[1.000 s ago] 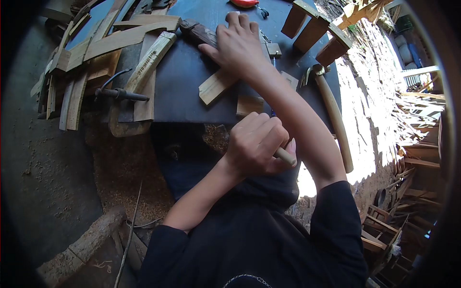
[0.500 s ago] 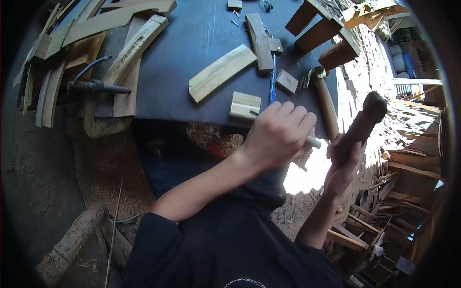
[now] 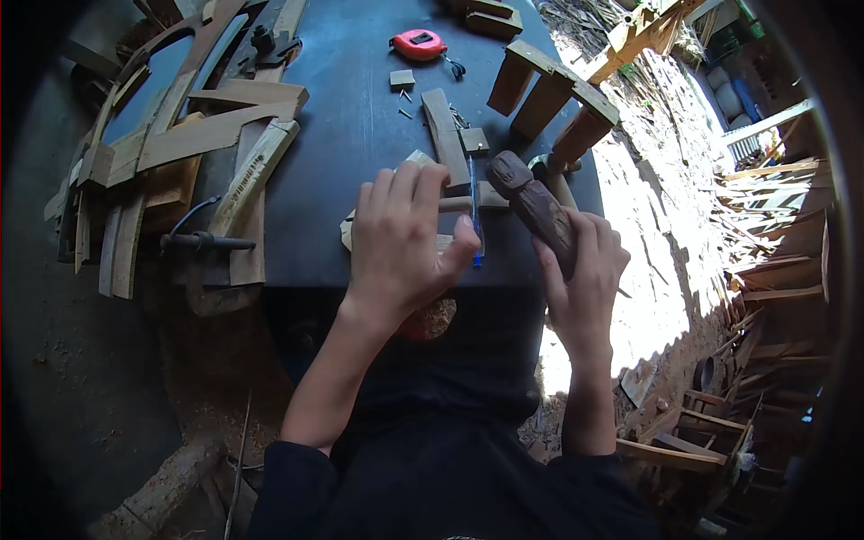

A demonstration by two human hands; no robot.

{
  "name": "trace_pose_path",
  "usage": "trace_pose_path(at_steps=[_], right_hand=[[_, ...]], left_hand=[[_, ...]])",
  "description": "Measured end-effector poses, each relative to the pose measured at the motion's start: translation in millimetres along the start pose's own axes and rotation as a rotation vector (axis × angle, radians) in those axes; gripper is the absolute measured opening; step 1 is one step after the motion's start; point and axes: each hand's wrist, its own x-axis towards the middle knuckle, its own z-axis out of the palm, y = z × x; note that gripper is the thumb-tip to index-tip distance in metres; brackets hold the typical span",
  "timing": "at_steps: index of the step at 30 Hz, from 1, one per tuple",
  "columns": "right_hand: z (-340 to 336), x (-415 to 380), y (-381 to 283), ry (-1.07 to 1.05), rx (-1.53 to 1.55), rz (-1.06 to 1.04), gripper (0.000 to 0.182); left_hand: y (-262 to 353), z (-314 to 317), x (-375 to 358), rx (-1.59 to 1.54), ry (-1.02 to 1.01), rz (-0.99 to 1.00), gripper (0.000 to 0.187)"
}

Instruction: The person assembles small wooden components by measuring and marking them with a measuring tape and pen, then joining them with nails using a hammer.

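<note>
My left hand (image 3: 396, 238) is over the table's near part, fingers curled and thumb held apart. A pale round chisel handle (image 3: 455, 203) sticks out between thumb and forefinger; the blade is hidden. Behind this hand lies a pale wood block (image 3: 349, 232), mostly covered. My right hand (image 3: 585, 270) is wrapped round a dark, rough wooden mallet (image 3: 531, 193), its thick head pointing up and left. A blue pen (image 3: 477, 259) lies between the hands. Beyond them are a flat wood strip (image 3: 443, 126) and a small wood block (image 3: 473, 140).
A red tape measure (image 3: 418, 43) lies farther back on the dark table (image 3: 351, 81). A slatted wood piece (image 3: 553, 81) stands at the right edge, near a hammer (image 3: 562, 184). A clamp (image 3: 207, 243) grips the left edge beside stacked wooden parts (image 3: 216, 126).
My left hand has moved left and up with the chisel, its fingers looser. My right hand has brought the mallet left over the table. The view has shifted, bringing the tape measure into sight.
</note>
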Motion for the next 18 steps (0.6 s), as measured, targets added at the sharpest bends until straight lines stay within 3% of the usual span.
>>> trace_pose_path(at_steps=[4,10,18], right_hand=[[16.6,22.6,-18.4,0.009,-0.068,0.011,0.04],[37.7,55.3,-42.3,0.034,-0.319,-0.058,0.045],[68.4,148.7,-83.8,0.01,-0.252,-0.289,0.051]], left_hand=[[-30.0,-7.8,7.6,0.194,-0.053,-0.158,0.049],[-52.7,2.6,7.4,0.218,-0.011,-0.164,0.066],[-52.2,-11.8,-12.1,0.12,-0.041,-0.185,0.053]])
